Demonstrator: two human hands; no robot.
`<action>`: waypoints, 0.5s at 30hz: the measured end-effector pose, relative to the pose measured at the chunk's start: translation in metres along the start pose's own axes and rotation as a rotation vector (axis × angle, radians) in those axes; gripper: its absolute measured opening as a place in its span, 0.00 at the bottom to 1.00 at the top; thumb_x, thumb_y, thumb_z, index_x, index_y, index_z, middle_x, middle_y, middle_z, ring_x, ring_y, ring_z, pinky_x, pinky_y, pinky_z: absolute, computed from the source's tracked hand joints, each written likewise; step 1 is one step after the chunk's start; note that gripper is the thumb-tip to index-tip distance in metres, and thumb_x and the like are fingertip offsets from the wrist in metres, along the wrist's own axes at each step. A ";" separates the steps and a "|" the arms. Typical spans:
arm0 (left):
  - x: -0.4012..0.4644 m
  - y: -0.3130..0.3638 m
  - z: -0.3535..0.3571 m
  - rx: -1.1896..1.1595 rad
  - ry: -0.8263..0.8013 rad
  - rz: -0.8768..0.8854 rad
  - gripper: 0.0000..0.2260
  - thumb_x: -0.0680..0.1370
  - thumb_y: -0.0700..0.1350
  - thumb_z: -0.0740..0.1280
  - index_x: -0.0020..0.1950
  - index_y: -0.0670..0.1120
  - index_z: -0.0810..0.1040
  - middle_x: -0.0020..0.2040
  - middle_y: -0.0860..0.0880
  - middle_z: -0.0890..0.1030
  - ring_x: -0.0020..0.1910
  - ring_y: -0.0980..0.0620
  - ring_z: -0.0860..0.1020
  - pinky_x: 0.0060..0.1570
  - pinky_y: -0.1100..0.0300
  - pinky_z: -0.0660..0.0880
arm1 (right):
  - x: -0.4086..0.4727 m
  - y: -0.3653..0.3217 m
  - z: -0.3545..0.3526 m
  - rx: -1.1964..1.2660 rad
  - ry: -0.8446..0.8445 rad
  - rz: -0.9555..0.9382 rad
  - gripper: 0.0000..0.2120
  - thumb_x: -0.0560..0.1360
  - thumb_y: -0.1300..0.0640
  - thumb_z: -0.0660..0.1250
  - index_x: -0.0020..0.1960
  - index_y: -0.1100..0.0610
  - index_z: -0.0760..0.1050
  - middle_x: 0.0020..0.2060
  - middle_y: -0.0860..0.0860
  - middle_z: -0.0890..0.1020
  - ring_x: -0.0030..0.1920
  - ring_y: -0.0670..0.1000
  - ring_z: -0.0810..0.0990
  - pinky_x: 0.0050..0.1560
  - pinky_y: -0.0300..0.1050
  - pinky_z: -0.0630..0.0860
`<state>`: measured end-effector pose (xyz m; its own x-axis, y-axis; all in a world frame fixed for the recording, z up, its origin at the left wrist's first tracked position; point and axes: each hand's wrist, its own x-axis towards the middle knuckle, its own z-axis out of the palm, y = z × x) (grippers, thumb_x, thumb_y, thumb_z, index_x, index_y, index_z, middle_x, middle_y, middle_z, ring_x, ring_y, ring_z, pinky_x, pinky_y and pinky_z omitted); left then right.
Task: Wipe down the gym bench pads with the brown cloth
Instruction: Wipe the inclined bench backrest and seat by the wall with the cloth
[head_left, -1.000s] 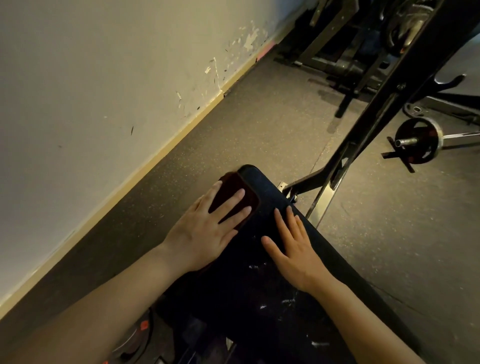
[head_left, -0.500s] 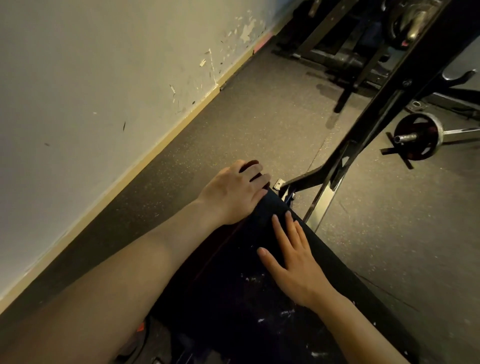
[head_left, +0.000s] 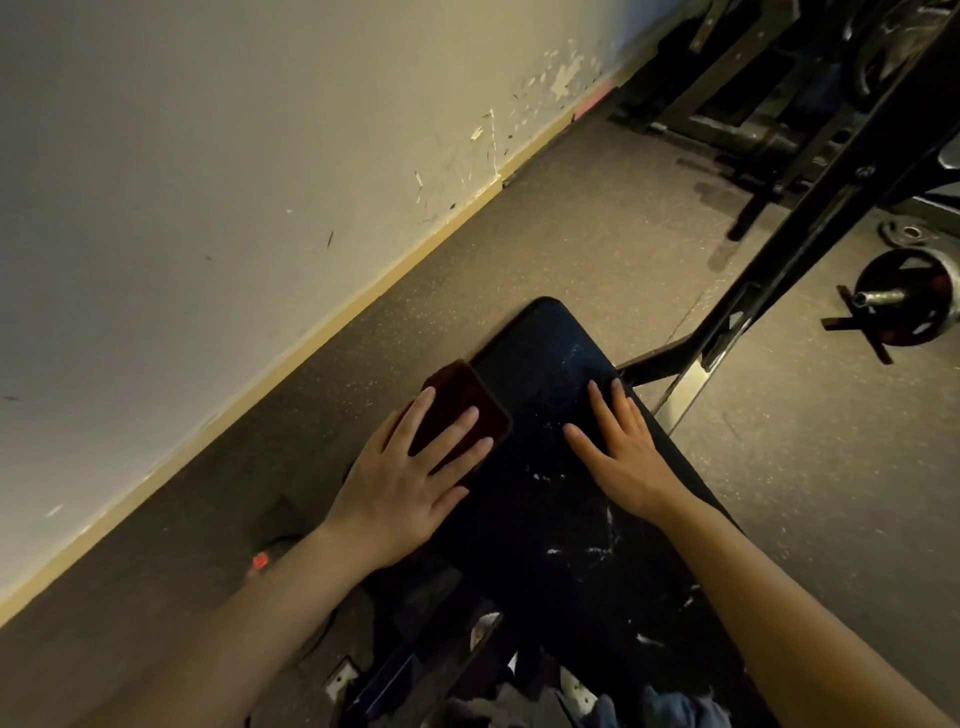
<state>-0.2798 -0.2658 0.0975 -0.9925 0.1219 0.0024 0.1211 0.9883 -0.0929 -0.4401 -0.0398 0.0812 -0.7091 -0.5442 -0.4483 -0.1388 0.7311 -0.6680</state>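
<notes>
A black bench pad (head_left: 545, 353) runs from the bottom of the view up to a rounded far end, with white scuffs and flecks on its surface. A folded brown cloth (head_left: 457, 400) lies on the pad's left edge. My left hand (head_left: 410, 478) presses flat on the cloth with straight, spread fingers. My right hand (head_left: 623, 452) rests flat on the pad's right side, fingers straight, holding nothing.
A pale wall with chipped paint and a yellow skirting (head_left: 363, 291) runs along the left. A black rack upright (head_left: 810, 218) slants past the pad's right side. A barbell with a plate (head_left: 904, 306) lies on the rubber floor at right. Bench frame parts (head_left: 395, 670) sit below.
My left hand has pulled the cloth back from the pad's far end toward me along the left edge. My right hand stays flat on the pad.
</notes>
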 end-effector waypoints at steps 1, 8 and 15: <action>-0.003 0.002 0.001 -0.005 0.004 -0.015 0.24 0.82 0.57 0.54 0.78 0.55 0.63 0.80 0.49 0.60 0.76 0.34 0.60 0.68 0.37 0.65 | 0.000 0.000 0.001 -0.005 0.005 0.000 0.38 0.74 0.31 0.52 0.79 0.39 0.40 0.78 0.42 0.34 0.78 0.48 0.34 0.76 0.51 0.39; 0.057 0.003 -0.016 -0.012 -0.136 -0.053 0.24 0.83 0.57 0.49 0.79 0.55 0.63 0.80 0.48 0.61 0.75 0.32 0.62 0.63 0.39 0.72 | 0.002 0.004 -0.006 0.039 -0.044 -0.016 0.36 0.73 0.31 0.50 0.78 0.37 0.42 0.79 0.41 0.36 0.79 0.48 0.36 0.76 0.52 0.41; 0.158 0.014 -0.025 0.053 -0.168 -0.047 0.25 0.85 0.57 0.45 0.81 0.57 0.43 0.82 0.51 0.39 0.79 0.37 0.44 0.75 0.43 0.57 | 0.004 0.007 -0.004 0.049 -0.042 -0.013 0.36 0.73 0.31 0.48 0.77 0.36 0.41 0.77 0.39 0.35 0.77 0.45 0.34 0.72 0.45 0.37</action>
<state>-0.4346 -0.2301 0.1216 -0.9860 0.0539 -0.1575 0.0777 0.9857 -0.1493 -0.4466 -0.0351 0.0773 -0.6778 -0.5711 -0.4631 -0.1131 0.7034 -0.7017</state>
